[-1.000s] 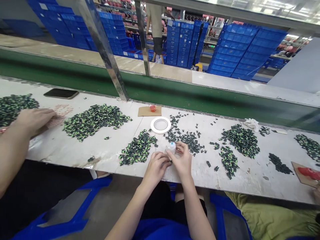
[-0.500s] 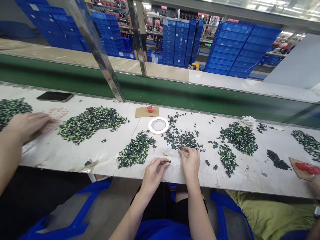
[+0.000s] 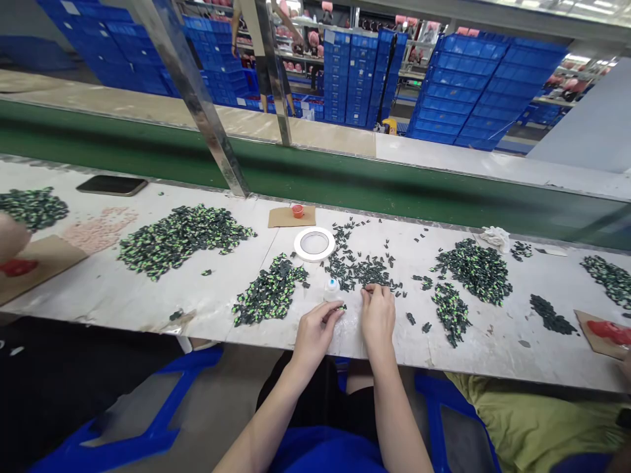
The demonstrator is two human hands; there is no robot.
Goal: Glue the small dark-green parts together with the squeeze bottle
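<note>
Between thumb and fingertips, my left hand (image 3: 315,330) pinches a small black-and-green piece (image 3: 343,307) just above the white table. My right hand (image 3: 378,315) has its fingers drawn together at the near edge of a scatter of small dark pieces (image 3: 371,269); whatever may be in its fingertips is hidden. A small clear bottle with a white top and blue tip (image 3: 332,287) stands just beyond my left fingertips. Behind it lies a white roll of tape (image 3: 314,244). To the left of my hands is a heap of black-and-green pieces (image 3: 270,292).
More black-and-green heaps lie left (image 3: 182,236) and right (image 3: 476,270). A red cup (image 3: 298,211) sits on cardboard near the back edge. A phone (image 3: 112,185) lies far left. A metal post (image 3: 211,118) rises behind the table. Co-workers' hands show at both sides.
My left hand has moved slightly right and up with its piece. My right fingers have drawn closer together. The co-worker's hand at left has withdrawn, exposing cardboard with something red on it.
</note>
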